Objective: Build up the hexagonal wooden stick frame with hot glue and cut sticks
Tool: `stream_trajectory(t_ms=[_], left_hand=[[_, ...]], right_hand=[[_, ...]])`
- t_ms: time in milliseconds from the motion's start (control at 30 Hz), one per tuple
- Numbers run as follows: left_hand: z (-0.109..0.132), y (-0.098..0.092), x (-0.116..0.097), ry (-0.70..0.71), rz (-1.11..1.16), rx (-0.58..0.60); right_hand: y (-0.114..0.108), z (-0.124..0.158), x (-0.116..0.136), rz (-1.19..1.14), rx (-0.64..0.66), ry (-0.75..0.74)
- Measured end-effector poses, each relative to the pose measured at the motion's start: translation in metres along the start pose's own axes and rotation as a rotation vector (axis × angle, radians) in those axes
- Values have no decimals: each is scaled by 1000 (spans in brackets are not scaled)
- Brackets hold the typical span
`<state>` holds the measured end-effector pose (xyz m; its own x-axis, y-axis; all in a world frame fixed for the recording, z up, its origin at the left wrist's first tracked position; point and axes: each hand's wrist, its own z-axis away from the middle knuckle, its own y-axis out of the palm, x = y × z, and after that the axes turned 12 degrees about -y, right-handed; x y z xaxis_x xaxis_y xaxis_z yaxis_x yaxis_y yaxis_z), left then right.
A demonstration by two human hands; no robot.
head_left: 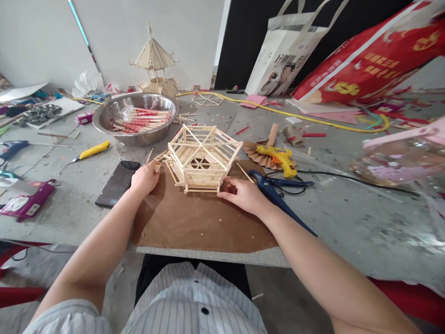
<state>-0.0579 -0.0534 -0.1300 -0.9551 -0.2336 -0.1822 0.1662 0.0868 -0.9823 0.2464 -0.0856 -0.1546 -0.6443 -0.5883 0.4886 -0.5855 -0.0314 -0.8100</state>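
Lattice (200, 145) of pale sticks is standing at the centre of the frame, resting on a brown mat (205, 227) that is covering the near edge of the grey surface (333, 218). Its six-sided top is facing up, with sticks crossing at a middle hub, and more stickwork is showing through the open sides.

The right hand (245, 195) is touching the lattice at its lower right corner; its grip is narrow, thumb and fingertips apparently pinching the corner post. The left hand (146, 177) is lying just left of the lattice, its fingers curling near loose sticks (150, 155); whether that grip is holding a stick, I cannot tell.

The step in hand is, I judge, one of steadying or adjusting the lattice by touch, since neither hand is gripping a tool. The next move is calling for light, even pressure: thin sticks like these are probably bending or snapping easily, and a one-sided push is risking a twist at the joints.

Tools are lying within reach: a yellow glue gun (278, 155) and a blue tool (274, 195) right of centre, a yellow knife (93, 150) at the left, beyond a phone (116, 185). A steel basin (135, 138) of red-and-pale sticks (149, 119) is sitting upper left of centre, and a roofed model (153, 58) is standing behind it.
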Motion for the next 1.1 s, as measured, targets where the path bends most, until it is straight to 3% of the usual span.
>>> stream_trajectory(t_ms=[267, 367, 500, 633, 800, 967, 1100], left_hand=[[14, -12, -3, 10, -70, 14], [18, -22, 0, 0, -134, 70], [21, -35, 4, 21, -188, 143], [29, -39, -5, 258, -154, 289], [39, -33, -17, 479, 12, 423], [41, -27, -19, 526, 95, 461], [41, -25, -19, 529, 97, 462]], right_hand=[[-1, 0, 4, 35, 26, -32], [-2, 0, -3, -39, -85, -32], [2, -4, -24, -128, -346, 99], [10, -9, -43, -223, -494, 153], [14, -13, -48, -206, -461, 172], [14, -19, -45, -130, -453, 214], [17, -22, -50, -230, -436, 213]])
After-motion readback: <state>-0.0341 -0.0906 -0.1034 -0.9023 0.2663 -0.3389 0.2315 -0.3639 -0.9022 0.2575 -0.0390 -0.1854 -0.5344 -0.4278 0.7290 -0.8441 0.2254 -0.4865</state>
